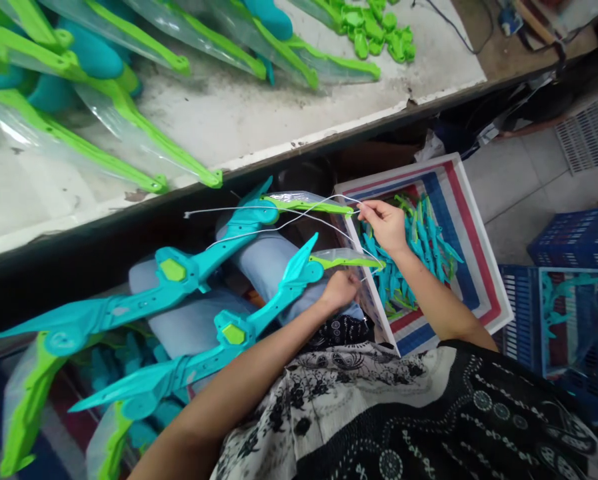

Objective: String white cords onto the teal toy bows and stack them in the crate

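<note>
Worn table (279, 123) fills upper left

Tiled floor (529, 170) shows upper right. Blue crates (521, 320) stand far right, a striped-lined white box (476, 223) right of centre. Two teal bows (173, 270) stretch from centre to lower left. The right hand (386, 227) pinches white string (299, 212) in its fingers; the left hand (339, 290) has curled fingers, their hold unclear.

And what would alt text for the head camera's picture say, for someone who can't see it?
A person's right hand pinches white string near the green tip of a turquoise toy bow; the left hand curls near the tip of a second bow. Both lie across the lap, below a workbench holding green-edged parts, beside a striped box of pieces.
</note>
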The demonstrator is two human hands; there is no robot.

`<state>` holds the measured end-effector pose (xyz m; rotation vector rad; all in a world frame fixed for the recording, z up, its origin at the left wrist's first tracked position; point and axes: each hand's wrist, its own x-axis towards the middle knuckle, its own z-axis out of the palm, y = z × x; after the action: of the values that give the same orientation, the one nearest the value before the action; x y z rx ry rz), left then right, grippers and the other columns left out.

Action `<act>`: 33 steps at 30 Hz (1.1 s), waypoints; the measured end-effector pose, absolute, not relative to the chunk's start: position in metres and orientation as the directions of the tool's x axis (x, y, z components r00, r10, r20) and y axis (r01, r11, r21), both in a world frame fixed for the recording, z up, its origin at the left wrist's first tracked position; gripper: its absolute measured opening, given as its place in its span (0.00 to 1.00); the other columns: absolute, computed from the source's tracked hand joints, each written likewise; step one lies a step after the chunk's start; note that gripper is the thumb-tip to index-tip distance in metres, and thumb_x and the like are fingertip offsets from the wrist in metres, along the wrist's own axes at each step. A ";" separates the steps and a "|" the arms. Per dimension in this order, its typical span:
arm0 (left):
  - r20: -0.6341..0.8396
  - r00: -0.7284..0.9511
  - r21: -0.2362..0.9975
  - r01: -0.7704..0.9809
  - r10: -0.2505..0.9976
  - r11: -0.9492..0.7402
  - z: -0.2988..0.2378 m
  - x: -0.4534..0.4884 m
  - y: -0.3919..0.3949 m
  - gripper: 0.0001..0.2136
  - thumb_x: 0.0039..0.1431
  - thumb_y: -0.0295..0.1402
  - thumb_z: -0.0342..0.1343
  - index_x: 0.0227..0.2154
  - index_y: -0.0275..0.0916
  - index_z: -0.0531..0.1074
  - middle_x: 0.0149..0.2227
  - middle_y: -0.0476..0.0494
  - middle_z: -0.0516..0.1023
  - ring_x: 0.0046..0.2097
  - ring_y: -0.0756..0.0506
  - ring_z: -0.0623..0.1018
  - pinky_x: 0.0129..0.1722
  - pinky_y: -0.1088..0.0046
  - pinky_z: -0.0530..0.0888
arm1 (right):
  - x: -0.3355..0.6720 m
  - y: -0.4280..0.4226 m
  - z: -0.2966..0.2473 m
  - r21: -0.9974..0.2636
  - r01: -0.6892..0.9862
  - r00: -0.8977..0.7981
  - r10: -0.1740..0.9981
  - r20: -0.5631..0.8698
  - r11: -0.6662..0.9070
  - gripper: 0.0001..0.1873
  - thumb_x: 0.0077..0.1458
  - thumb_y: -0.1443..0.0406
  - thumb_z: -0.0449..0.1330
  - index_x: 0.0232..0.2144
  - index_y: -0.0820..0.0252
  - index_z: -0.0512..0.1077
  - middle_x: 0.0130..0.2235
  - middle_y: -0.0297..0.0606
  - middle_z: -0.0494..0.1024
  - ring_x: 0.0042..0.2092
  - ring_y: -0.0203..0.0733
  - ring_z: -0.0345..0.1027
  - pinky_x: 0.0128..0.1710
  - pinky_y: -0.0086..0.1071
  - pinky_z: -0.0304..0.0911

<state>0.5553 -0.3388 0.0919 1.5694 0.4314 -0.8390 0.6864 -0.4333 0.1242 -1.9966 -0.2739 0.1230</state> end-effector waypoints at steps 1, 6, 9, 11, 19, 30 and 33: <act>-0.721 0.663 0.693 0.688 -0.200 -0.217 0.097 0.549 -0.335 0.12 0.55 0.22 0.51 0.17 0.35 0.69 0.14 0.51 0.69 0.17 0.52 0.66 0.22 0.78 0.64 | 0.688 -0.429 0.122 -0.895 0.159 0.964 0.260 0.051 -0.417 0.14 0.57 0.56 0.60 0.32 0.61 0.78 0.26 0.32 0.77 0.29 0.34 0.70 0.34 0.28 0.66; -0.703 0.690 0.698 0.622 -0.173 -0.356 0.106 0.537 -0.329 0.09 0.56 0.22 0.51 0.24 0.35 0.74 0.17 0.50 0.72 0.23 0.50 0.73 0.28 0.78 0.68 | 0.690 -0.427 0.118 -0.784 0.292 0.934 0.340 0.110 -0.548 0.11 0.59 0.61 0.57 0.31 0.60 0.78 0.26 0.33 0.78 0.32 0.37 0.71 0.37 0.30 0.65; -0.687 0.708 0.697 0.578 -0.165 -0.425 0.107 0.538 -0.330 0.08 0.56 0.23 0.51 0.28 0.34 0.75 0.21 0.47 0.75 0.26 0.49 0.75 0.30 0.76 0.69 | 0.693 -0.427 0.119 -0.691 0.377 0.910 0.386 0.152 -0.617 0.11 0.59 0.63 0.56 0.31 0.59 0.78 0.29 0.34 0.79 0.35 0.40 0.72 0.39 0.31 0.65; -0.679 0.715 0.696 0.554 -0.168 -0.457 0.110 0.538 -0.329 0.08 0.57 0.24 0.51 0.29 0.34 0.76 0.24 0.44 0.77 0.29 0.47 0.77 0.33 0.75 0.70 | 0.695 -0.426 0.120 -0.625 0.424 0.892 0.420 0.165 -0.655 0.11 0.60 0.64 0.56 0.32 0.60 0.78 0.31 0.36 0.80 0.36 0.41 0.72 0.40 0.32 0.65; -0.602 0.778 0.584 0.278 -0.178 -0.763 0.121 0.533 -0.328 0.13 0.63 0.31 0.46 0.43 0.34 0.75 0.39 0.30 0.81 0.42 0.35 0.81 0.41 0.63 0.74 | 0.705 -0.419 0.122 -0.473 0.519 0.834 0.544 0.095 -0.712 0.12 0.61 0.64 0.55 0.36 0.58 0.79 0.36 0.38 0.82 0.40 0.43 0.73 0.44 0.34 0.64; -0.575 0.781 0.536 0.137 -0.241 -0.833 0.124 0.538 -0.320 0.15 0.66 0.32 0.42 0.45 0.34 0.71 0.39 0.29 0.81 0.43 0.35 0.82 0.41 0.59 0.76 | 0.714 -0.422 0.087 -0.788 0.283 0.869 0.495 -0.032 -0.547 0.10 0.53 0.65 0.62 0.38 0.58 0.80 0.51 0.41 0.77 0.52 0.44 0.71 0.52 0.38 0.66; -0.582 0.781 0.546 0.168 -0.227 -0.821 0.123 0.539 -0.317 0.15 0.66 0.33 0.42 0.46 0.34 0.71 0.40 0.29 0.81 0.43 0.35 0.81 0.41 0.60 0.76 | 0.707 -0.420 0.072 -0.909 0.067 0.882 0.450 -0.139 -0.411 0.15 0.49 0.65 0.64 0.41 0.60 0.78 0.46 0.39 0.80 0.48 0.42 0.74 0.52 0.37 0.67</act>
<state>0.5385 -0.3174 0.1234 2.3776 -0.0442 -0.8775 0.7070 -0.4203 0.0724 -1.9648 -0.3777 0.4422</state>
